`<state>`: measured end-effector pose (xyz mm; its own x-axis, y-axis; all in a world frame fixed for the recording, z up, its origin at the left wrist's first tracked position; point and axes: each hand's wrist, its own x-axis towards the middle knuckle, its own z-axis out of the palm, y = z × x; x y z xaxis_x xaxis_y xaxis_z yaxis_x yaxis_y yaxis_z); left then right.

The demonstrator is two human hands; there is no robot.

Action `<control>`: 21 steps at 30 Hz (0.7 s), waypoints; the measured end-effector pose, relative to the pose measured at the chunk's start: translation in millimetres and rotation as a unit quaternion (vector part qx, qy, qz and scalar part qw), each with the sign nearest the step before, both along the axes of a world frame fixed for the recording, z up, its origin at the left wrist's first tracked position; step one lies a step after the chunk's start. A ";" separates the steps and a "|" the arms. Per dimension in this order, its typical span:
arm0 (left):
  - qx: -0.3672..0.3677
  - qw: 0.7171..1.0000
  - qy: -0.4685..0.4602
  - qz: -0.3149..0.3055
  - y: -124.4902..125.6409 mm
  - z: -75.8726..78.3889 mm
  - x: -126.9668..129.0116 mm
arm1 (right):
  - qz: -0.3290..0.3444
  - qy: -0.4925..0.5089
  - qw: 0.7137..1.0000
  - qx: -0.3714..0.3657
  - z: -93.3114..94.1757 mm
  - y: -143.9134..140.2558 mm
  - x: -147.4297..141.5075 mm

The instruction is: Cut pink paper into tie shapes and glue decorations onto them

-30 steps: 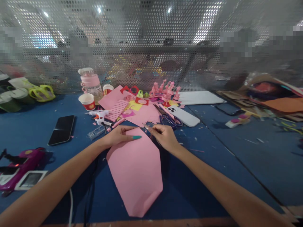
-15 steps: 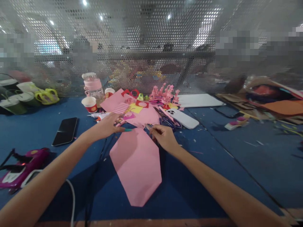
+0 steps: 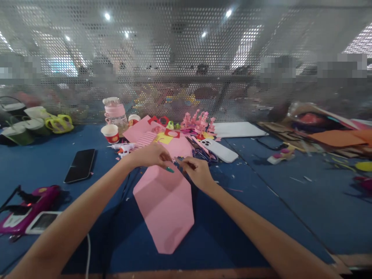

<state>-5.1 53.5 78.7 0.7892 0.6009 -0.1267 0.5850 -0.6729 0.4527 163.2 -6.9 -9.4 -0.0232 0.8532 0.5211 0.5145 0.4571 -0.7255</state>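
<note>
A large pink paper sheet (image 3: pixel 165 205) with cut corners lies on the blue table in front of me. My left hand (image 3: pixel 152 155) is over its top edge, fingers curled in and the green-nailed thumb pointing right; whatever its fingertips grip is too small to tell. Close beside it, my right hand (image 3: pixel 197 170) is closed in a pinch on a small, thin, pale piece that I cannot make out. The fingertips of both hands nearly meet above the sheet's top. Behind them lie more pink paper (image 3: pixel 180 146) and a yellow piece (image 3: pixel 163 138).
At the left are a black phone (image 3: pixel 80 166), a purple device (image 3: pixel 31 207) and a hot glue gun (image 3: pixel 123 148). A paper cup (image 3: pixel 110 134) and pink bottle (image 3: pixel 115 112) stand behind. Scissors (image 3: pixel 205 154) and a white phone (image 3: pixel 221 150) lie right of the pile.
My left hand has moved right, towards my right hand, and its fingers have curled in. My right hand keeps its pinch. The view has tilted slightly up.
</note>
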 end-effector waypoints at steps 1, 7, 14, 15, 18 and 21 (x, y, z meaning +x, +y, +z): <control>-0.007 1.000 -0.004 0.000 0.7 -1.2 -0.3 | 0.003 0.001 1.000 -0.004 0.1 0.0 -0.1; -0.027 0.999 -0.019 0.006 5.4 -7.4 -1.0 | 0.010 0.005 1.000 -0.008 0.3 -0.8 -0.1; -0.033 0.999 -0.039 -0.001 7.9 -9.8 -2.8 | 0.004 0.000 1.000 0.009 -1.1 -1.5 -0.8; -0.031 0.999 -0.041 -0.002 7.5 -9.2 -3.0 | -0.001 -0.001 1.000 0.011 -0.9 -1.6 -1.1; -0.020 0.999 -0.046 -0.004 5.8 -7.0 -3.3 | -0.015 -0.010 1.000 0.016 0.3 -2.2 -1.9; -0.024 0.998 -0.050 0.000 4.0 -5.2 -3.2 | -0.020 -0.022 0.999 0.024 1.0 -3.1 -2.4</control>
